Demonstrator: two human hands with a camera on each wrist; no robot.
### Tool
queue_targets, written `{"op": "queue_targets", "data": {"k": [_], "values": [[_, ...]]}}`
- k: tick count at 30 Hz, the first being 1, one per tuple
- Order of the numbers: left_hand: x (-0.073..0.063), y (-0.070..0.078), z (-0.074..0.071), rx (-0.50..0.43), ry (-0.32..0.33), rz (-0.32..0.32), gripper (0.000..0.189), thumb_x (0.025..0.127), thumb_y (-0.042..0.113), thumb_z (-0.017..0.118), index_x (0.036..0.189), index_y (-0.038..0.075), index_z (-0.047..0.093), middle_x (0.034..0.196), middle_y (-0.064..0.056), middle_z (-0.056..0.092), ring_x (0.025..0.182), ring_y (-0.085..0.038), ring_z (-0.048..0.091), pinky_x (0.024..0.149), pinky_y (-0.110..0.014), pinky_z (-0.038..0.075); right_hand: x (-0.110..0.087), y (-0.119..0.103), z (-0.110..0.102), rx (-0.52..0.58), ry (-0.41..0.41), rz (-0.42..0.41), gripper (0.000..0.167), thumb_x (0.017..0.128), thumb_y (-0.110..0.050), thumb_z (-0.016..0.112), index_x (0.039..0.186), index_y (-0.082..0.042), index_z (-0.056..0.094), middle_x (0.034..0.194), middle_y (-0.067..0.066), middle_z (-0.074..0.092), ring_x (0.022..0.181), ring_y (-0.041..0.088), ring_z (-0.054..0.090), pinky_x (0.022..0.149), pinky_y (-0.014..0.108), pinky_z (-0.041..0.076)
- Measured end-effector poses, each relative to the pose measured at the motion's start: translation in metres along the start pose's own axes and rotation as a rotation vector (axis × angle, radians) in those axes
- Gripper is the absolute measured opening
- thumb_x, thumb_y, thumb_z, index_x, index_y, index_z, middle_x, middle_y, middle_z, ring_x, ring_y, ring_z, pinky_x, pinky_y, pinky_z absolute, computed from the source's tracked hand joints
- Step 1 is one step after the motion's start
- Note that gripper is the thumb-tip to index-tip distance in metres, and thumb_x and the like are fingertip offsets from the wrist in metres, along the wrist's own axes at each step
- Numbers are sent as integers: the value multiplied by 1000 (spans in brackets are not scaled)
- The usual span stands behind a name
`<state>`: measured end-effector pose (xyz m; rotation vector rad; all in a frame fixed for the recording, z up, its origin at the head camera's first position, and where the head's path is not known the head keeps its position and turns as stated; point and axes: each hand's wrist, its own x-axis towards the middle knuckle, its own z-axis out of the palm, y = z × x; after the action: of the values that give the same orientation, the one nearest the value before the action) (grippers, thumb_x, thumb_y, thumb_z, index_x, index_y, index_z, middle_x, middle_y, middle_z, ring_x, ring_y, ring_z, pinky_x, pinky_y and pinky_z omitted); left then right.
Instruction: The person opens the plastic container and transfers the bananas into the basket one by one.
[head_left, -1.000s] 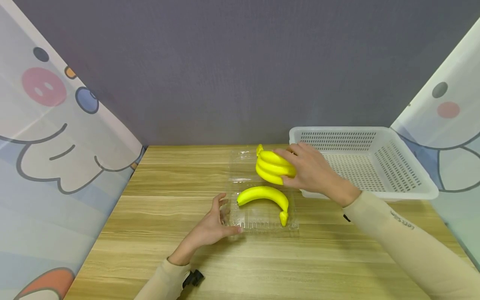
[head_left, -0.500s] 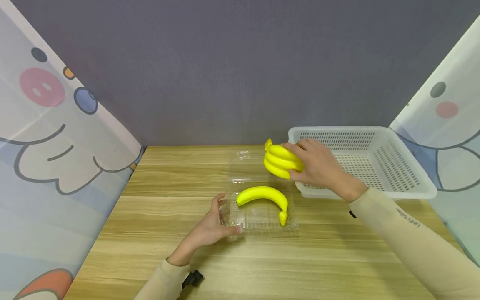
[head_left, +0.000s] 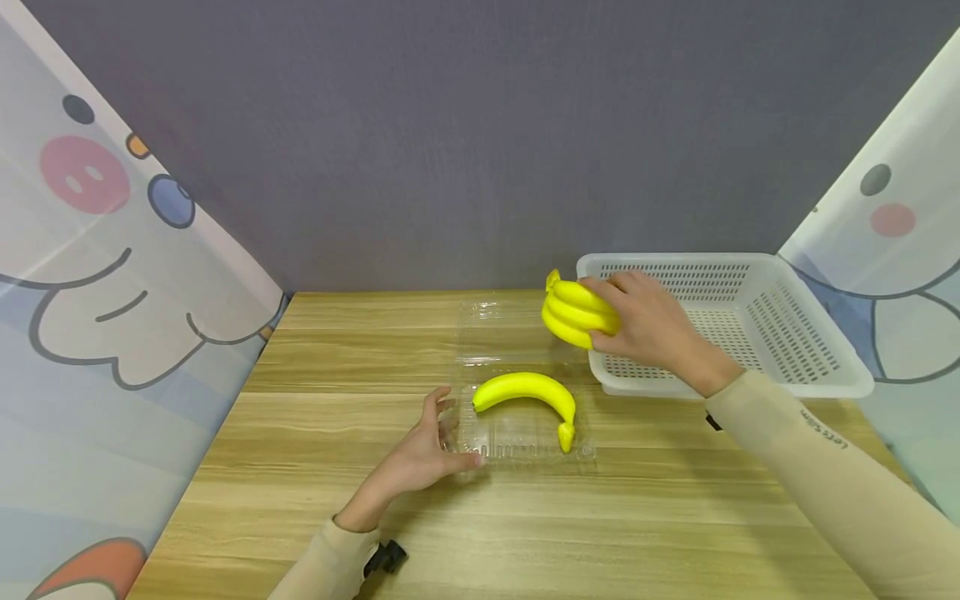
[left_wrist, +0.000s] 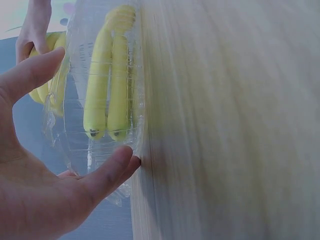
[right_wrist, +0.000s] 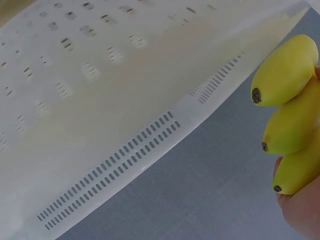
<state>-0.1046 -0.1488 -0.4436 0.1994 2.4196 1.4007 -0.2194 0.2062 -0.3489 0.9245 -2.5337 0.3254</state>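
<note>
My right hand [head_left: 648,321] grips a bunch of yellow bananas [head_left: 577,313], stem toward the upper left, at the left rim of a white perforated basket [head_left: 817,389]. Three dark-tipped bananas of that bunch show in the right wrist view. A clear plastic clamshell box [head_left: 517,454] lies unfolded on the table, and inside it is a second banana bunch [head_left: 531,386]. Two of its bananas, joined at the stem, appear through the clear wall in the left wrist view. Spread at the box's left side, my left hand [head_left: 420,457] touches it with thumb and fingertips.
The basket stands at the back right of the wooden table [head_left: 322,375], with its slotted floor showing. A grey wall [head_left: 450,150] rises behind the table. Cartoon-printed panels [head_left: 150,275] flank both sides.
My right hand has carried its banana bunch rightward and slightly back, from over the box's far half to the basket's left rim. The left hand and the bunch in the box have stayed put.
</note>
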Motion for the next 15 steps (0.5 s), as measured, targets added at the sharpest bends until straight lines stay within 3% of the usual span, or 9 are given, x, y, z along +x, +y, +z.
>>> {"op": "queue_targets", "data": {"k": [15], "values": [[0, 1, 0, -16, -5, -8, 117, 78, 31, 90, 160, 13, 9, 162, -20, 30, 125, -37, 53, 94, -52, 50, -6, 12, -4, -16, -51, 97, 69, 76, -24, 83, 139, -7, 58, 103, 14, 62, 88, 31, 51, 75, 45, 41]]}}
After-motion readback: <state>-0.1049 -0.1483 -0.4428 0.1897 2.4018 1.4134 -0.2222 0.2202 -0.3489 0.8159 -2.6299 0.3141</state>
